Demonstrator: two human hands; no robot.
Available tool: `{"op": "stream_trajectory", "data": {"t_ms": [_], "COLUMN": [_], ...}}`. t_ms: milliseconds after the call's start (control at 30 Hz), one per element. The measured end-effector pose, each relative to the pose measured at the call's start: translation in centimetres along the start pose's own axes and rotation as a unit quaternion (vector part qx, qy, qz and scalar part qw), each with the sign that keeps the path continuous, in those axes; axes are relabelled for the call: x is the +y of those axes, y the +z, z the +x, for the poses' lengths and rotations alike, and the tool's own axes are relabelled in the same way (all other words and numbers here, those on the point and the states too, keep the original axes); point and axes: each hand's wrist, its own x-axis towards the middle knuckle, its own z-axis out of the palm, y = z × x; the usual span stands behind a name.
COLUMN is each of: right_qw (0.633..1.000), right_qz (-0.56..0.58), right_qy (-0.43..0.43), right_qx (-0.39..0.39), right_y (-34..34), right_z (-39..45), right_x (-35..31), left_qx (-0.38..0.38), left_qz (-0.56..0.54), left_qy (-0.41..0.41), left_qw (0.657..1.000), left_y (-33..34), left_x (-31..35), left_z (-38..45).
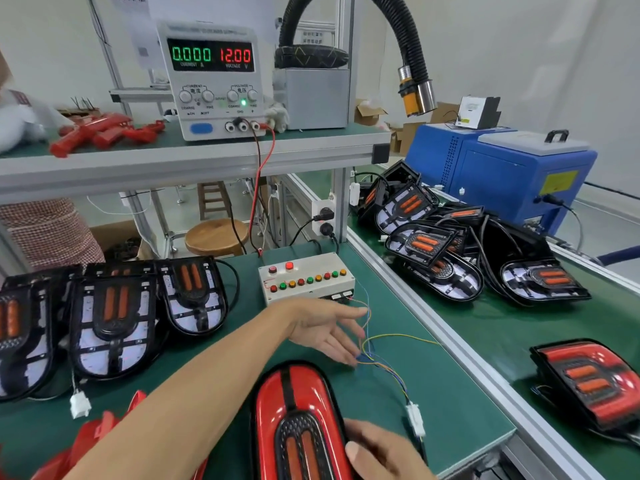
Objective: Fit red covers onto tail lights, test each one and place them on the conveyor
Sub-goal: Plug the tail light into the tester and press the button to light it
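Note:
A tail light with a red cover [298,420] lies on the green bench at the bottom centre. My right hand [381,455] grips its right edge, thumb on the cover. My left hand [325,334] stretches across the bench with fingers apart, fingertips at the thin coloured test wires [367,344] that run from the tester box [308,277]. A white connector [415,417] ends those wires, right of the light. Uncovered tail lights [114,323] stand in a row at the left. Loose red covers [93,441] lie at the bottom left. One covered light [595,382] rests on the conveyor [485,327].
A power supply [211,77] reading 12.00 V stands on the upper shelf, with red parts [104,131] beside it. Several uncovered lights [433,244] are piled further up the conveyor. A blue machine [502,174] stands behind it, and a black hose [408,46] hangs overhead.

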Motion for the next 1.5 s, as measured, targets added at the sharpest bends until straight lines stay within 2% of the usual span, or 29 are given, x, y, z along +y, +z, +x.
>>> {"op": "stream_trajectory", "data": {"t_ms": [67, 167, 300, 367, 433, 500, 633, 767, 900, 967, 1300, 1500], "right_qw": [0.999, 0.999, 0.992, 0.991, 0.992, 0.992, 0.99, 0.988, 0.988, 0.987, 0.98, 0.98], "right_qz": [-0.049, -0.028, 0.054, 0.039, 0.017, 0.012, 0.005, -0.009, -0.01, -0.01, 0.008, 0.007], "right_qy": [-0.002, 0.02, 0.054, 0.04, 0.028, 0.025, 0.011, 0.001, 0.004, 0.0, -0.017, -0.016], "right_qx": [-0.01, 0.036, 0.105, 0.118, 0.119, 0.122, 0.139, 0.151, 0.156, 0.161, 0.197, 0.199], "right_y": [-0.6, -0.7, -0.7, -0.7, -0.7, -0.9, -0.6, -0.2, 0.0, 0.0, 0.2, 0.1], "right_z": [1.1, 2.7, 4.5, 4.8, 5.0, 5.1, 5.2, 5.0, 5.0, 4.9, 4.6, 4.7], "right_x": [0.0, 0.3, 0.6, 0.5, 0.3, 0.1, 0.3, 0.6, 1.0, 1.1, 1.2, 1.3], "left_qx": [-0.051, -0.055, 0.011, 0.095, 0.212, 0.288, 0.387, 0.47, 0.454, 0.44, 0.375, 0.375], "left_qz": [-0.027, -0.077, -0.01, 0.087, 0.208, 0.233, 0.27, 0.364, 0.498, 0.533, 0.605, 0.601], "left_qy": [0.017, 0.049, 0.057, 0.076, 0.104, 0.131, 0.169, 0.192, 0.2, 0.192, 0.089, 0.091], "left_qw": [0.998, 0.994, 0.998, 0.989, 0.949, 0.92, 0.865, 0.781, 0.712, 0.697, 0.696, 0.7], "left_y": [0.8, 2.4, 3.5, 2.7, 1.3, -0.2, -3.4, -5.6, -5.7, -5.3, -5.2, -5.7], "left_x": [1.4, 3.2, 4.0, 3.8, 3.8, 3.9, 2.7, 0.3, -1.0, -0.9, 1.3, 0.7], "left_z": [0.3, 1.2, 2.2, 2.1, 1.7, 0.6, -1.9, -2.7, -1.9, -1.1, 1.1, 2.0]}}
